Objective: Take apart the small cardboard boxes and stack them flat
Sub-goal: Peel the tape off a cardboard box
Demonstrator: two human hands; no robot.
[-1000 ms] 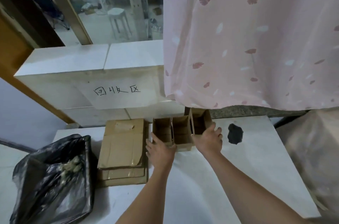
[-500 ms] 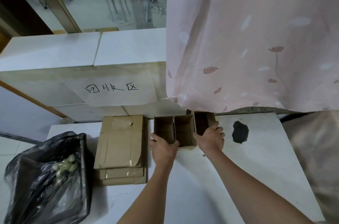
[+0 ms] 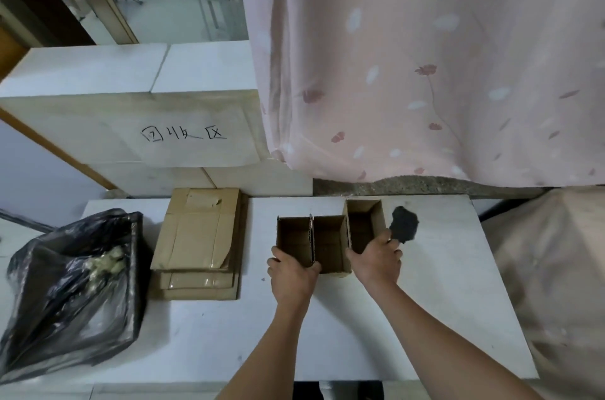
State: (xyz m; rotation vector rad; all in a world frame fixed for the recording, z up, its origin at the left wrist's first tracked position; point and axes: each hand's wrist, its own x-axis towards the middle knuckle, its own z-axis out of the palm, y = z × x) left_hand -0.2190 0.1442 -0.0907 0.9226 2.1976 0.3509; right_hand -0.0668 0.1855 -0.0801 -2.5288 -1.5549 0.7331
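Three small open-topped cardboard boxes stand side by side on the white table (image 3: pixel 425 301). My left hand (image 3: pixel 292 273) grips the near edge of the left box (image 3: pixel 293 237), thumb by the wall it shares with the middle box (image 3: pixel 330 240). My right hand (image 3: pixel 376 260) grips the near right corner of the right box (image 3: pixel 365 224), which stands a little farther back than the other two. To the left lies a stack of flattened cardboard boxes (image 3: pixel 199 236), the top one with tape and a torn corner.
A bin lined with a black bag (image 3: pixel 72 285) stands at the table's left end. A dark patch (image 3: pixel 404 224) marks the table just right of the boxes. Behind are white blocks with handwriting (image 3: pixel 183 134) and a pink flowered curtain (image 3: pixel 425 72).
Both hands have drawn the three boxes toward me, away from the back wall and curtain. The grips stay the same.
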